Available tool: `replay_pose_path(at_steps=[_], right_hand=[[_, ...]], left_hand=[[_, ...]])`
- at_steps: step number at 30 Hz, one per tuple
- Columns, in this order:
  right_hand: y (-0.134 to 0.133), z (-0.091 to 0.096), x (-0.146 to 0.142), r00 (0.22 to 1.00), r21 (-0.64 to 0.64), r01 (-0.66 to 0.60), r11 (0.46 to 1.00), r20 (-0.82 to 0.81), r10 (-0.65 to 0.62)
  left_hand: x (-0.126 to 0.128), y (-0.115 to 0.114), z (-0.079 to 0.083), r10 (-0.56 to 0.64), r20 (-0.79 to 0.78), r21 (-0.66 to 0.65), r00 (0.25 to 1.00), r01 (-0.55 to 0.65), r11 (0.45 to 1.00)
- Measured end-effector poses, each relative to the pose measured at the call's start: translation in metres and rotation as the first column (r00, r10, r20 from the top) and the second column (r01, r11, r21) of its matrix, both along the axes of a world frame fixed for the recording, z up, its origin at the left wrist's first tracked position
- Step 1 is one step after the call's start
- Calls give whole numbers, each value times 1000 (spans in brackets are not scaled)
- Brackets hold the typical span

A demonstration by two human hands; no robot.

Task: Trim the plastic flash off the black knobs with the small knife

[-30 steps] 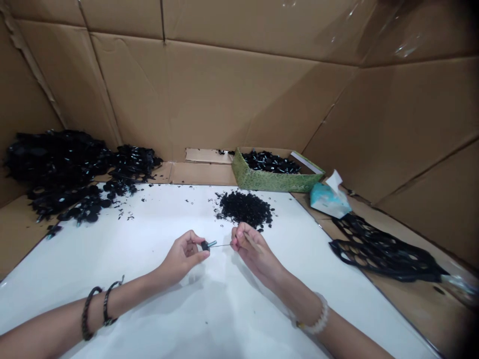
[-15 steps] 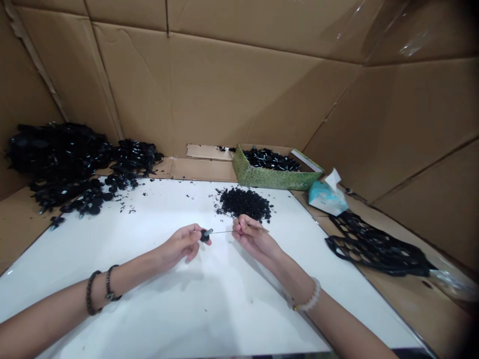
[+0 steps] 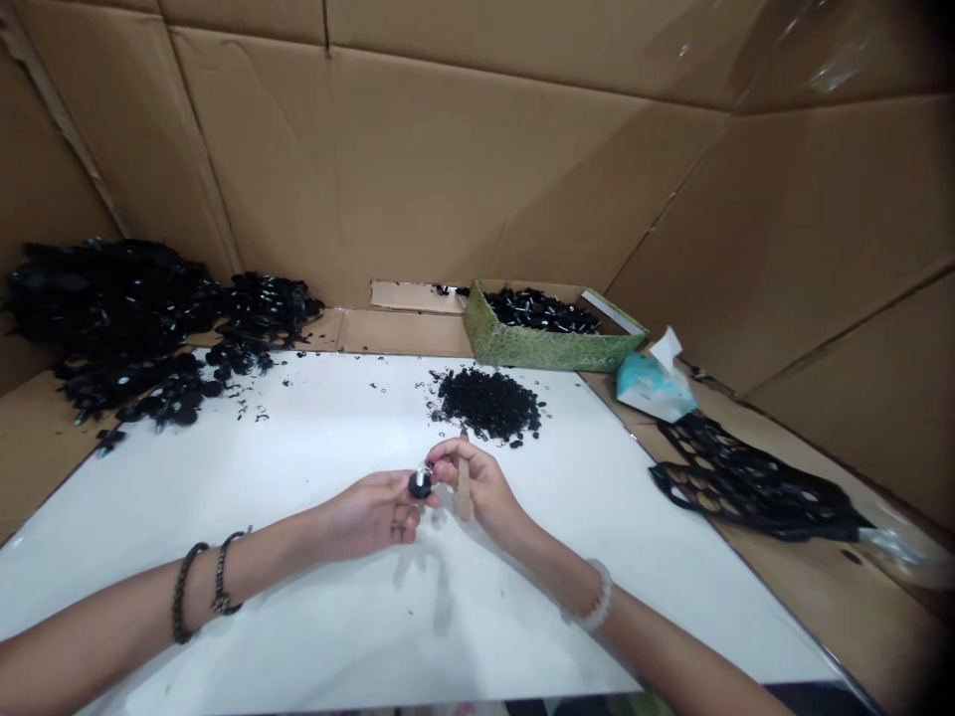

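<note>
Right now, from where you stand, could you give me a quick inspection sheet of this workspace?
Surface: white board on cardboard, dotted with black bits.
Job's things: small black knob with a metal stud; wooden stick.
Clutter: pile of black rings; heap of black scraps; punched black sheet; tissue box.
Hands: left hand grips the knob; right hand holds the stick, its fingers at the knob.
Cables: nothing seen.
Surroundings: cardboard walls; green box of black parts.

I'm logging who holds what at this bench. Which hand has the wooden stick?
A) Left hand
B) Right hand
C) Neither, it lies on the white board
B: the wooden stick sits in the right hand, while the left hand holds a small black part.
</note>
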State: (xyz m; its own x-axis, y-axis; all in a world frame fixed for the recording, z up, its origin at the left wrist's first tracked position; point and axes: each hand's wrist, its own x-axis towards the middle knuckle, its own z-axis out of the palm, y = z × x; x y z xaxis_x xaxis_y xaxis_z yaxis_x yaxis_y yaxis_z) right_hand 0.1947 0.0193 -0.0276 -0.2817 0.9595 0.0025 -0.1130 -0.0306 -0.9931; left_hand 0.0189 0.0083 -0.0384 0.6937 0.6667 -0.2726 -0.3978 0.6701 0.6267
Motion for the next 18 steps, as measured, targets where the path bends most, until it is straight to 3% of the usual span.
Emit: replay_pose_path(at_steps=[6, 12, 18], right_hand=[[1, -2, 1, 995, -43, -92, 995, -42, 90], [3, -7, 6, 998, -3, -67, 998, 10, 67], [-2, -9, 2, 996, -43, -67, 997, 64, 69]], left_hand=[[1, -5, 1, -19, 4, -31, 1000, 19, 999], [0, -5, 0, 13, -11, -41, 1000, -13, 999], [4, -7, -3, 103, -66, -4, 992, -104, 995]])
